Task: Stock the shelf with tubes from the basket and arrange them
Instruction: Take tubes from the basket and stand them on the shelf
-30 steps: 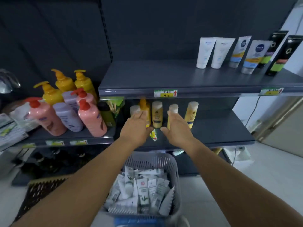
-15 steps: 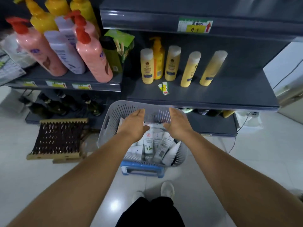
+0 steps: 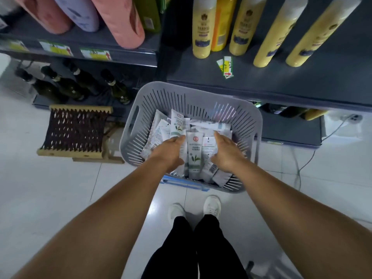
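White tiled floor (image 3: 60, 188) under all. Left hand (image 3: 169, 153) and right hand (image 3: 227, 155) down among white tubes (image 3: 194, 154) inside grey basket (image 3: 247, 125), grip impossible to tell. Beyond fingertips, dark shelf (image 3: 302, 81) with yellow bottles (image 3: 201, 27).

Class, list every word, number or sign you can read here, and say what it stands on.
No word or number is readable.
Red up arrow: price tags on the left shelf edge, print blurred.
Red arrow: loose tag on the grey shelf, rest unreadable.
Tubes in the basket: print, red logo, barcodes too small.
Yellow bottles: labels blurred.
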{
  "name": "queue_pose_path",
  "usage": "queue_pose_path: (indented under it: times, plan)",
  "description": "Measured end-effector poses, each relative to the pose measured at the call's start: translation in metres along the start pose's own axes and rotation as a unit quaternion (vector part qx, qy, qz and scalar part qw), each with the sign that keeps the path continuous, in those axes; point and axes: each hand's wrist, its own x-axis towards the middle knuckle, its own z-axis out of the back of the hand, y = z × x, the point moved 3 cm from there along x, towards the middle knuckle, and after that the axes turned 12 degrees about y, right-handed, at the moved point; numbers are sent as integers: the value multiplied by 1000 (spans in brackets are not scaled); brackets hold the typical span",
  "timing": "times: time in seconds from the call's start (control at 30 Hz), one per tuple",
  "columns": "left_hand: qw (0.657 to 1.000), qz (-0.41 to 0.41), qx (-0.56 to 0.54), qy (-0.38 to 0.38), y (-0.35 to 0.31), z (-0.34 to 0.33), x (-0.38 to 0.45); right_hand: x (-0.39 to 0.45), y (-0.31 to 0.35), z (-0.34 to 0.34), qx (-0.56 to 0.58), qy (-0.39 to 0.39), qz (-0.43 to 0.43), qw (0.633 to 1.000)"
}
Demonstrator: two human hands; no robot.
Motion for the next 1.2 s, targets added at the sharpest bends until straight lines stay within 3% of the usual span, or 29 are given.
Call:
queue_pose_path:
  times: [0.17, 0.37, 0.53, 0.67, 0.87, 0.97, 1.1, 1.2]
  plan:
    - [999, 18, 26, 13, 8, -8, 17, 17, -8, -15, -64, 57, -45, 995]
    - [994, -9, 111, 21, 7, -14, 24, 23, -13, -21, -51, 82, -118, 988]
    - [994, -29, 109, 11, 6, -8, 30, 23, -19, -24, -178, 100, -146, 968]
    - [999, -33, -23, 13, 9, 0, 28, 16, -16, -14, -279, 86, -153, 944]
    - [961, -66, -239, -123, 0, 33, 16, 15, -15, -2, -420, 86, -120, 895]
    - [954, -65, -265, -125, -3, 39, 13, 15, -10, 9, -448, 63, -86, 888]
    - [952, -48, -268, -140, 0, 38, 11, 11, -17, 7, -473, 137, -113, 863]
    - [952, -40, -263, -151, 3, 38, 12, 13, -21, 3, -442, 145, -114, 878]
